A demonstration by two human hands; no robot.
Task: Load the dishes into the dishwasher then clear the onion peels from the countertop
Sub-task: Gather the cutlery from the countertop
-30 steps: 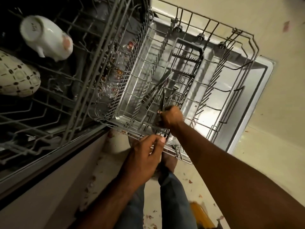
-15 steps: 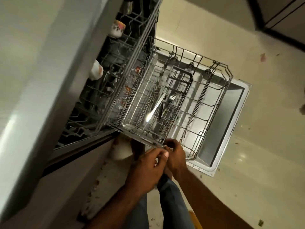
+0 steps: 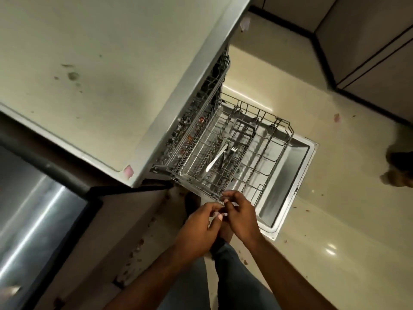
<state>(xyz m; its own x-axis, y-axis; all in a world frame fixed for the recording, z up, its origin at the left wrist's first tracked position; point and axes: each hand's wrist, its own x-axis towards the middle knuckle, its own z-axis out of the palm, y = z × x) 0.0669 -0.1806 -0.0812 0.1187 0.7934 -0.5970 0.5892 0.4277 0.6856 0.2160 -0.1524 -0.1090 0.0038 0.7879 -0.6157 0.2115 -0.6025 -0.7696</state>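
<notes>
The dishwasher's lower rack [image 3: 271,153] is pulled out over the open door [image 3: 288,191]. In its cutlery basket [image 3: 234,151] lie a shiny knife [image 3: 215,158] and a fork [image 3: 232,151]. My left hand [image 3: 200,224] and my right hand [image 3: 240,214] meet fingertip to fingertip just in front of the rack's front edge; the fingers are loosely curled and I see nothing in them. A pink onion peel [image 3: 128,171] lies on the corner of the pale countertop [image 3: 100,74]. A second pink peel [image 3: 244,23] sits at the counter's far edge.
The upper rack [image 3: 201,113] shows partly under the counter's edge. A steel sink [image 3: 33,211] is at the left. Bits of peel dot the floor [image 3: 336,117] and the strip by my feet. Cabinets [image 3: 368,52] stand at the top right; a dark object [image 3: 400,168] lies on the floor at right.
The view has risen from inside the dishwasher to above the counter. My right hand let go of the cutlery in the basket and drew back to meet my left hand.
</notes>
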